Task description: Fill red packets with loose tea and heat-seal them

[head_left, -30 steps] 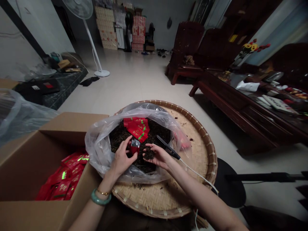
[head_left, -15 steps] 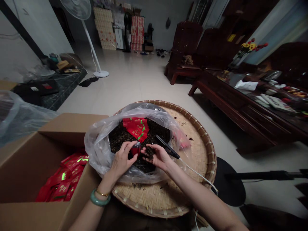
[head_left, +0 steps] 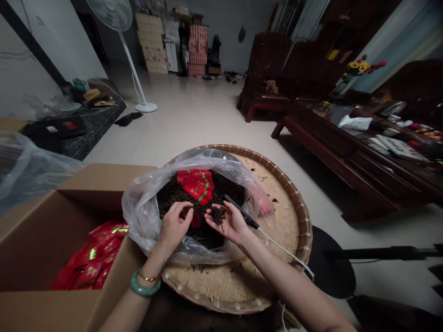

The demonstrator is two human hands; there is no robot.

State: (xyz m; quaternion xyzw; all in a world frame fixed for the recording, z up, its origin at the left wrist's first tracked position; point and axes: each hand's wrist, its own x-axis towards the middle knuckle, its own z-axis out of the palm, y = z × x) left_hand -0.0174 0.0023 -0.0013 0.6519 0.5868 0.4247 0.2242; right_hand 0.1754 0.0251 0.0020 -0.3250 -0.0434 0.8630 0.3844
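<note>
My left hand (head_left: 176,225) is curled, thumb and index tips close together, over a clear plastic bag (head_left: 138,216) of dark dried tea leaves (head_left: 169,196). Just beside its fingertips is a small red packet (head_left: 196,222), partly in shadow; whether the fingers grip it I cannot make out. My right hand (head_left: 230,223) lies palm up with a small heap of tea leaves (head_left: 217,215) cupped on its fingers. Several flat red packets (head_left: 199,184) rest on the leaves behind. A black handheld tool (head_left: 242,212) with a white cord lies beside my right hand.
The bag sits in a round woven bamboo tray (head_left: 287,203) with loose leaves scattered on it. An open cardboard box (head_left: 114,272) at the left contains red packets (head_left: 92,263). A black round stand base (head_left: 332,263) is at the right, near a dark wooden table (head_left: 325,157).
My left fingers have shifted slightly left and up, and the red packet shows lower and darker beside them. My right hand has turned further palm up, showing more of the leaves.
</note>
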